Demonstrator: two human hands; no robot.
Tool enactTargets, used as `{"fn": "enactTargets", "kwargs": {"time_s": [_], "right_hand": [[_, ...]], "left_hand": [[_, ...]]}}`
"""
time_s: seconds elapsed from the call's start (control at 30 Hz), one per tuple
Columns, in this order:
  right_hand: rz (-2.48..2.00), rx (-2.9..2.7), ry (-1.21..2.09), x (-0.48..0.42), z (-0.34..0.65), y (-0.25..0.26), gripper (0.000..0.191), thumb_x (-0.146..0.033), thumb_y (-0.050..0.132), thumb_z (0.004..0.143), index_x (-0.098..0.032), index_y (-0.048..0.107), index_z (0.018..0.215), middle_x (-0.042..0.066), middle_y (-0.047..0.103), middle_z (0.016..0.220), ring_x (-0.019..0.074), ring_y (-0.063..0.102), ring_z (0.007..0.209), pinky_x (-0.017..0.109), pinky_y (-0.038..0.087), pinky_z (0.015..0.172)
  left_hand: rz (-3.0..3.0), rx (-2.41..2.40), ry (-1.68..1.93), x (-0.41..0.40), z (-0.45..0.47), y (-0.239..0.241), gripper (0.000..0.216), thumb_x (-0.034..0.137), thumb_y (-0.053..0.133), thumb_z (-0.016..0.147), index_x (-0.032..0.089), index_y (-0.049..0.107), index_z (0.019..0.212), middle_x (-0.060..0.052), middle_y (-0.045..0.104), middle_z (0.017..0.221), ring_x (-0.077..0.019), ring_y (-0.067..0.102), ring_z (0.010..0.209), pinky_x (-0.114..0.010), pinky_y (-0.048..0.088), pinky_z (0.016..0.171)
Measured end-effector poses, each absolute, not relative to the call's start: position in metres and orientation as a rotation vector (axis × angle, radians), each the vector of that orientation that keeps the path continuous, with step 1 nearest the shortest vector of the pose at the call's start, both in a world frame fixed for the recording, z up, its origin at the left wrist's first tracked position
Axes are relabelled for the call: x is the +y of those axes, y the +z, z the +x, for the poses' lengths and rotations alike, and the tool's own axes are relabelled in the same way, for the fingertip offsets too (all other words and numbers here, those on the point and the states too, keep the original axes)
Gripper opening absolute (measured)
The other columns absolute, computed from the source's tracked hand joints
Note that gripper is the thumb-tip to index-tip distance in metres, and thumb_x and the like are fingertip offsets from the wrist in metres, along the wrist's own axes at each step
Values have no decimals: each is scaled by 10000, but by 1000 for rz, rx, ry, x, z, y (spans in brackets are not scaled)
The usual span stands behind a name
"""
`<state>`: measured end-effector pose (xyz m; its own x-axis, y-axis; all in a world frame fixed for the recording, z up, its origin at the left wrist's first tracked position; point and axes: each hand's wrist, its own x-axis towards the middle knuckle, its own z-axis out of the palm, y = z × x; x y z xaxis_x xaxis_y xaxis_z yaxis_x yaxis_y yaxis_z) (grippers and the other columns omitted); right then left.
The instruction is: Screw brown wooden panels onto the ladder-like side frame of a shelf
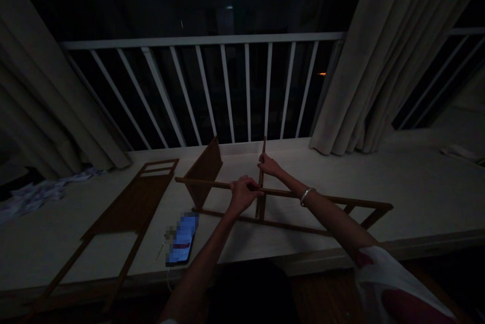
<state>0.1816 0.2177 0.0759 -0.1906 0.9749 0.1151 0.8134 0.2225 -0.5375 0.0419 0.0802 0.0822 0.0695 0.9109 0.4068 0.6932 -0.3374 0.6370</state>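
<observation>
A brown wooden frame (326, 197) lies on its side on the pale ledge, with two long rails, short crosspieces and a solid panel (204, 172) standing at its left end. My left hand (244, 193) is closed over the upper rail near its middle, fingertips at the joint with a crosspiece. My right hand (270, 165) is just beyond it, pinching a thin wooden slat (264, 145) that crosses the frame and points toward the window. The grip of the left fingertips is partly hidden, and the light is dim.
A second wooden frame with a panel (131, 202) lies at left, its legs overhanging the ledge (303, 258). A lit phone (184, 240) with a cable lies nearer me. White railings (248, 91), curtains (348, 71) and a crumpled cloth (45, 195) border the ledge.
</observation>
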Motion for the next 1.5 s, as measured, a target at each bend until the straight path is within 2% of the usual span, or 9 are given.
{"fn": "enactTargets", "kwargs": {"time_s": [0.27,0.5,0.73,0.97,1.13,1.23,1.5], "right_hand": [[-1685,-2086,505,227,167,76,261,-311,484,711,-202,420,939,58,587,849,204,563,777,308,390,661],[-1702,-2086,507,228,173,75,271,-348,482,723,-217,429,954,59,589,877,220,567,793,322,396,650],[-1691,-2104,514,226,174,79,259,-344,479,724,-223,428,947,65,588,912,233,565,833,338,392,674],[-1705,-2118,523,229,173,78,255,-346,474,729,-217,426,943,70,579,948,231,561,853,334,393,685],[-1704,-2131,518,228,174,79,271,-365,460,733,-211,433,955,70,576,972,230,564,863,330,397,688],[-1698,-2142,519,227,175,80,283,-370,457,729,-211,440,962,70,572,999,232,564,875,329,400,692],[-1711,-2144,534,222,175,86,304,-371,449,735,-197,451,985,86,571,1021,242,562,897,343,404,719]], "left_hand": [[2101,1617,1157,84,43,80,244,308,750,508,206,607,678,18,596,746,-166,543,761,-372,272,788],[2143,1592,1205,83,43,78,179,318,711,577,213,602,672,16,592,736,-164,535,768,-370,269,803],[2235,1591,1381,72,48,70,138,300,656,660,228,600,763,7,594,777,-159,528,817,-365,257,852],[2324,1510,1476,73,46,63,111,341,638,677,245,627,732,5,605,757,-149,535,802,-374,260,875],[2476,1434,1590,72,45,54,26,256,613,712,261,635,724,10,630,816,-127,559,811,-398,248,919],[2586,1414,1628,68,49,49,84,184,569,744,245,625,757,-3,639,857,-131,562,866,-406,248,932],[2715,1401,1590,68,52,43,124,167,519,774,192,594,869,-53,644,884,-153,563,856,-341,371,810]]}}
